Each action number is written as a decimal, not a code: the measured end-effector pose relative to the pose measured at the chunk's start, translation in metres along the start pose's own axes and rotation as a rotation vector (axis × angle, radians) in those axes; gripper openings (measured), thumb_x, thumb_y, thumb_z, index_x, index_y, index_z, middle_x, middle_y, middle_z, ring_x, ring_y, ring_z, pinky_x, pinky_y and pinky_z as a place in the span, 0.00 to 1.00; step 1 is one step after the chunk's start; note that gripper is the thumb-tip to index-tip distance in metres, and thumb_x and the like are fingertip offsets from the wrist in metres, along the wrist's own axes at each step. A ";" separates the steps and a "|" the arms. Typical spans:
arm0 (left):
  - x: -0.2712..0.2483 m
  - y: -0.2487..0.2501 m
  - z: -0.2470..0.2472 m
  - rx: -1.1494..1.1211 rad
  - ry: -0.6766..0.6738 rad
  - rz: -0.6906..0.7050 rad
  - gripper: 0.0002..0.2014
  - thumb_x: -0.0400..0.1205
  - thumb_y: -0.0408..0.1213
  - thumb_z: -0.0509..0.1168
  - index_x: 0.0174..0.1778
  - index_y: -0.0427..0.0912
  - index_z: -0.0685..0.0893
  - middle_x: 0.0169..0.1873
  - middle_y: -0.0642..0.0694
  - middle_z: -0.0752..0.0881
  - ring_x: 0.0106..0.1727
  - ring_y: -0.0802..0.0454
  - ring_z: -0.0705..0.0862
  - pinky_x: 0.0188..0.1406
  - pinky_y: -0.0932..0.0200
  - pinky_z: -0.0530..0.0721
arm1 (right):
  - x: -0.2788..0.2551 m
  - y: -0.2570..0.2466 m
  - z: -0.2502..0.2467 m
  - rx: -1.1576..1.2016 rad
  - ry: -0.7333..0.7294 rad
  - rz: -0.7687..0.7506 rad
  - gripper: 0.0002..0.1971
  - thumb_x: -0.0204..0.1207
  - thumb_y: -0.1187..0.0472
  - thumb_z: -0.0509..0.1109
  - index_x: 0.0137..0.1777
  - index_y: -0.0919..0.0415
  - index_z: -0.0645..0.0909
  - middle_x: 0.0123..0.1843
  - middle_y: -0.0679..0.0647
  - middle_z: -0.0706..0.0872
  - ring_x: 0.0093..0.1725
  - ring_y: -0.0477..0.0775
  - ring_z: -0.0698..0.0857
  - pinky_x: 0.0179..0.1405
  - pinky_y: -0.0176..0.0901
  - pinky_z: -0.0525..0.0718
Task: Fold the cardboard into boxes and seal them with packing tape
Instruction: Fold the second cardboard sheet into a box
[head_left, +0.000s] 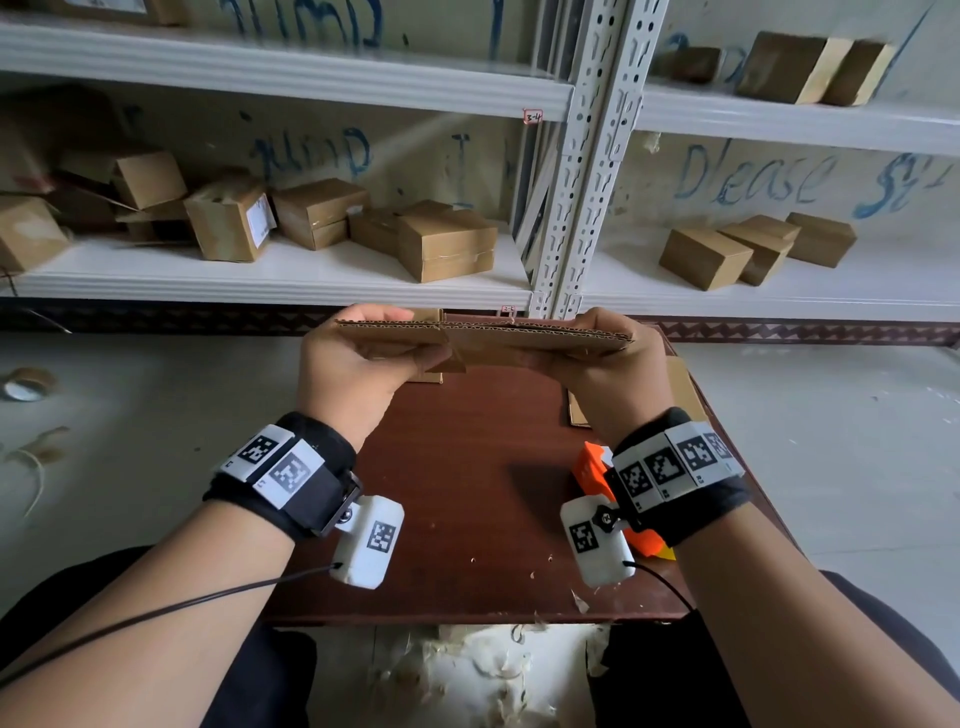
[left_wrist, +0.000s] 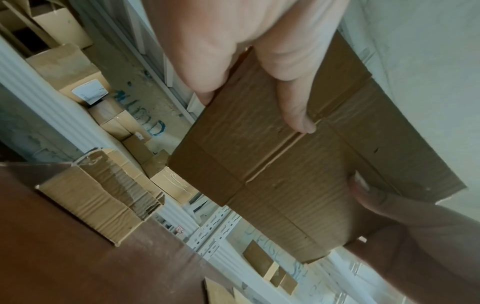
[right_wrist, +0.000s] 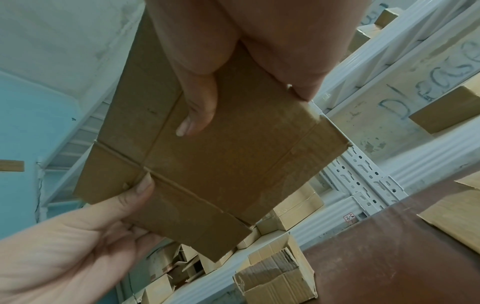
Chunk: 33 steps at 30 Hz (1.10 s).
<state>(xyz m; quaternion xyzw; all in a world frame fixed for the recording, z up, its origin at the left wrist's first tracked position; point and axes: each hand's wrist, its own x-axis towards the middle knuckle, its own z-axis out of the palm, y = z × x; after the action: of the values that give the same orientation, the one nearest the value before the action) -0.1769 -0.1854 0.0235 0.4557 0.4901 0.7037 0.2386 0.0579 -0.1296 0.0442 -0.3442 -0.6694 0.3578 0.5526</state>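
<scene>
A flat, unfolded brown cardboard blank (head_left: 519, 340) hangs level above the brown table (head_left: 467, 493), held by both hands. My left hand (head_left: 371, 345) grips its left end and my right hand (head_left: 610, 358) grips its right end. In the left wrist view the left thumb (left_wrist: 298, 111) presses on the creased cardboard (left_wrist: 285, 174); the fingers behind it are hidden. In the right wrist view the right thumb (right_wrist: 197, 115) lies on the cardboard (right_wrist: 233, 164), and my left hand (right_wrist: 85, 236) pinches the opposite edge. An orange tape dispenser (head_left: 589, 470) lies on the table under my right wrist.
More flat cardboard (head_left: 685, 389) lies at the table's far right, and a stack of flattened blanks (left_wrist: 98, 197) sits at its far edge. White metal shelves (head_left: 571, 208) behind hold several brown boxes. A tape roll (head_left: 26, 384) lies on the floor at left.
</scene>
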 end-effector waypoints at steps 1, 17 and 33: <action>-0.001 0.001 0.000 0.016 -0.023 0.019 0.19 0.61 0.29 0.88 0.45 0.35 0.90 0.35 0.52 0.94 0.39 0.56 0.92 0.43 0.61 0.89 | 0.000 0.000 0.000 -0.001 -0.009 0.004 0.14 0.58 0.74 0.90 0.36 0.73 0.86 0.34 0.45 0.91 0.35 0.39 0.87 0.39 0.34 0.85; 0.001 0.004 -0.004 0.021 -0.009 -0.035 0.22 0.53 0.38 0.87 0.39 0.44 0.87 0.45 0.45 0.94 0.51 0.50 0.93 0.56 0.49 0.91 | -0.007 -0.007 0.008 0.058 -0.094 -0.015 0.11 0.64 0.75 0.87 0.47 0.71 0.94 0.37 0.50 0.94 0.31 0.37 0.87 0.30 0.28 0.82; 0.005 0.001 -0.014 0.128 0.033 -0.008 0.18 0.59 0.32 0.90 0.34 0.47 0.87 0.35 0.50 0.94 0.45 0.52 0.94 0.53 0.46 0.92 | -0.010 -0.015 0.016 0.063 -0.087 0.079 0.13 0.66 0.74 0.87 0.50 0.72 0.93 0.36 0.56 0.92 0.22 0.37 0.81 0.23 0.25 0.75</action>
<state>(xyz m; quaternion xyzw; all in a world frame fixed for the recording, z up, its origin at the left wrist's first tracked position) -0.1915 -0.1883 0.0245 0.4566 0.5398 0.6773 0.2034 0.0423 -0.1472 0.0496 -0.3370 -0.6672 0.4147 0.5190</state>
